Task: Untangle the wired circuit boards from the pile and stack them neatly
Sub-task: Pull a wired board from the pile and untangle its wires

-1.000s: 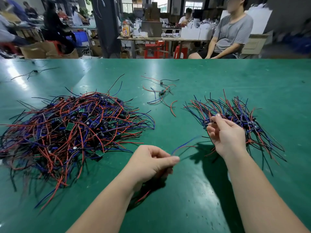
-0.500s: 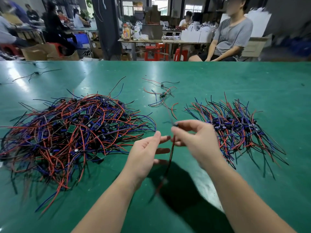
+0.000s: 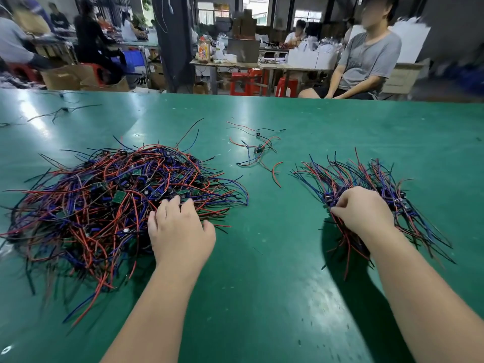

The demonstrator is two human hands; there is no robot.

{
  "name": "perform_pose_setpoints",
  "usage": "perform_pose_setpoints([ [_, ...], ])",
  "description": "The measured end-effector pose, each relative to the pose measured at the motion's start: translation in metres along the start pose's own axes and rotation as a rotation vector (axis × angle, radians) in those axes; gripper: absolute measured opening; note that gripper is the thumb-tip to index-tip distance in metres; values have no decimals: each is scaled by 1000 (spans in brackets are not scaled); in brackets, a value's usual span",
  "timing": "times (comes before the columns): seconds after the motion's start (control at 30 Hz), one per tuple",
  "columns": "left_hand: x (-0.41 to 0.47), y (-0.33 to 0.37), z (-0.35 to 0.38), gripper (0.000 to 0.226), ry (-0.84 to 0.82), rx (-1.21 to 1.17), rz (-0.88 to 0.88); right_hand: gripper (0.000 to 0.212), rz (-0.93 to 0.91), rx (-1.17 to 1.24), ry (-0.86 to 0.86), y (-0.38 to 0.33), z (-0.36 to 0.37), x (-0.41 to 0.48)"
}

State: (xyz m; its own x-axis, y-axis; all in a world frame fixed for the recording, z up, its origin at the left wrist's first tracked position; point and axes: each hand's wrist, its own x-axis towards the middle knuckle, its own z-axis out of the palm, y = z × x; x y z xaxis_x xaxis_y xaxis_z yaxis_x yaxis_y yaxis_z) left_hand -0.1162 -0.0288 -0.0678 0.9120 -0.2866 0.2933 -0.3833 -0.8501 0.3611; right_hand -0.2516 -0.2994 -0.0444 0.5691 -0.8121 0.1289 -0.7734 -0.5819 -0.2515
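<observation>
While the left hand (image 3: 180, 231) rests spread fingers on the pile (image 3: 86, 205) and the right hand (image 3: 364, 213) pinches wires in the stack (image 3: 366, 176), the light, floppy leads likely snag, so a rigid board (image 3: 119, 197) seems the better hold.

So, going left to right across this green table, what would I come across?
Tangled pile → left hand at its right edge → loose wired boards, further back → sorted stack.

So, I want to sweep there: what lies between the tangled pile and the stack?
Head view: bare table between pile and stack, with a few loose boards at the gap's far end.
</observation>
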Motion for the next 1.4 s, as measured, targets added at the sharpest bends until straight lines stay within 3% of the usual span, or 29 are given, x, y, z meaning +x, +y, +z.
perform_pose_setpoints([
  [0.07,1,-4,5,45,-61,109,8,16,-53,-1,55,-13,-6,-2],
  [0.2,5,-5,4,24,0,194,3,24,-195,184,85,-49,-13,-24],
  [0.37,10,-11,2,26,57,125,-76,10,-306,409,-19,-88,4,-68],
  [0.47,10,-9,2,31,45,158,-100,11,-341,441,-98,-95,20,-86],
  [0.53,10,-9,3,17,62,144,-99,12,-370,448,-128,-95,28,-93],
  [0.67,12,-11,1,19,160,-11,-121,11,-433,510,-169,-95,37,-104],
  [0.8,8,-6,-8,20,342,-261,93,12,-401,643,-213,-100,36,-107],
  [0.9,1,5,-16,20,457,-568,347,9,-303,938,-423,-104,32,-109],
  [0.97,-9,18,-17,22,392,-777,412,20,-278,1230,-560,-106,26,-110],
  [1.03,-19,31,-16,26,202,-1064,323,31,-327,1356,-582,-104,22,-107],
  [1.13,-22,37,-15,22,0,-1367,156,21,-361,1428,-611,-102,17,-105],
  [1.27,-17,35,-13,10,24,-1313,88,16,-172,1626,-718,-101,11,-103],
  [1.4,-18,33,-14,4,-10,-1151,140,26,-30,1806,-676,-98,6,-93],
])
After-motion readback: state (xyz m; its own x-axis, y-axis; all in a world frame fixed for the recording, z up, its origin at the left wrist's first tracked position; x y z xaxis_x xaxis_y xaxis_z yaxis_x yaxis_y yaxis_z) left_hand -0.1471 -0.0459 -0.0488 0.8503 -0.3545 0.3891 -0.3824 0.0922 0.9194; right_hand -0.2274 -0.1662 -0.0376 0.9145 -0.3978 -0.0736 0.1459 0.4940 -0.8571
